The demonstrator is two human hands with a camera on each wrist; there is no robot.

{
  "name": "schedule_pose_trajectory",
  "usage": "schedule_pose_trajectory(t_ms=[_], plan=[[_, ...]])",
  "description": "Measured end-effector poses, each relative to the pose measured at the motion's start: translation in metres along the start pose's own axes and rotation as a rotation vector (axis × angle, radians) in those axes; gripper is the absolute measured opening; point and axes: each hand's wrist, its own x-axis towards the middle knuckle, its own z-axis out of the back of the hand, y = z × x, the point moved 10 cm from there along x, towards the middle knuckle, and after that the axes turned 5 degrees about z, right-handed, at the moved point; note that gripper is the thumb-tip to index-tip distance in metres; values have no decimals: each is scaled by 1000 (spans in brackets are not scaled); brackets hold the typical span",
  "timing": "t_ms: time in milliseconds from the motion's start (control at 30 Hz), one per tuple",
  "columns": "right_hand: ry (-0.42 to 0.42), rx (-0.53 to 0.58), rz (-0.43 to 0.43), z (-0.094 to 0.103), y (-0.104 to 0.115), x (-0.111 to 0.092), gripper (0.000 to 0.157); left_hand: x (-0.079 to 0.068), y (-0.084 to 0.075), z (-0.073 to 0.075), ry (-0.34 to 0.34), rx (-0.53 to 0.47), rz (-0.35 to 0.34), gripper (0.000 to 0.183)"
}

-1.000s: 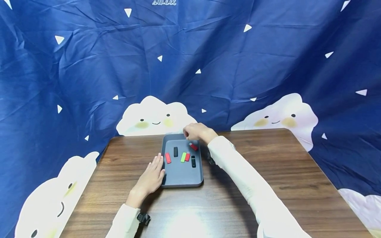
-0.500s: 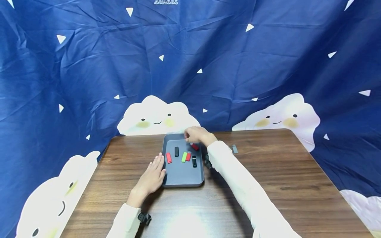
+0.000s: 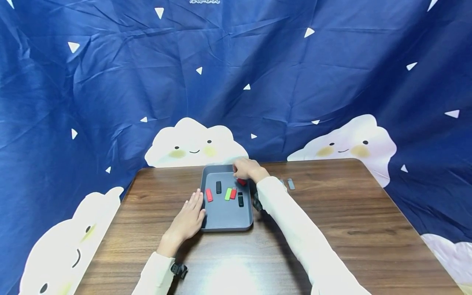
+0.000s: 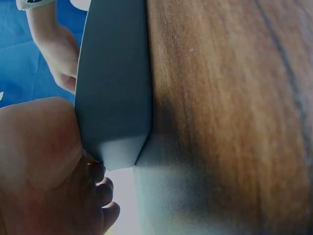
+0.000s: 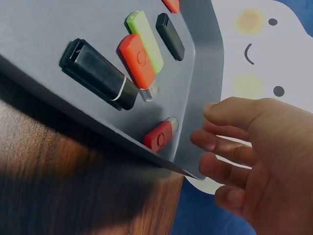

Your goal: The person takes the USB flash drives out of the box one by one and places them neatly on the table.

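Note:
My left hand [image 3: 186,217] lies with straight fingers along the left wall of a grey tray [image 3: 226,219]; its palm touches the wall in the left wrist view. Over the tray's far right corner hovers my right hand [image 5: 274,156], fingers loosely bent, nothing between them. Closest to it is a red USB stick [image 5: 161,135], partly covered by that hand in the head view. Also in the tray are an orange-red USB stick [image 5: 139,61], a green one [image 5: 145,41], a black one with a pale ring [image 5: 100,73], another black one [image 5: 170,36] and a red one [image 3: 209,195] at left.
The tray stands on a brown wooden table [image 3: 350,229]. To its right, beyond my right sleeve, lies a small grey flat piece [image 3: 291,184], with a second one [image 3: 282,182] mostly hidden. A blue curtain [image 3: 236,82] hangs behind the table.
My right hand has shifted slightly right and toward me, covering more of the nearby red USB stick. My left hand has stayed at the tray's wall.

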Motion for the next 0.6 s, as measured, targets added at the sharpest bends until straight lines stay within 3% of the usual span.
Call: schedule_pose_trajectory(t_ms=[233, 433, 600], plan=[[34, -34, -60, -5, -5, -2, 11, 2, 2, -1, 19, 15, 17, 62], [69, -65, -110, -11, -9, -7, 34, 0, 1, -2, 27, 15, 21, 62], [91, -81, -121, -14, -7, -11, 34, 0, 0, -1, 30, 17, 23, 63]])
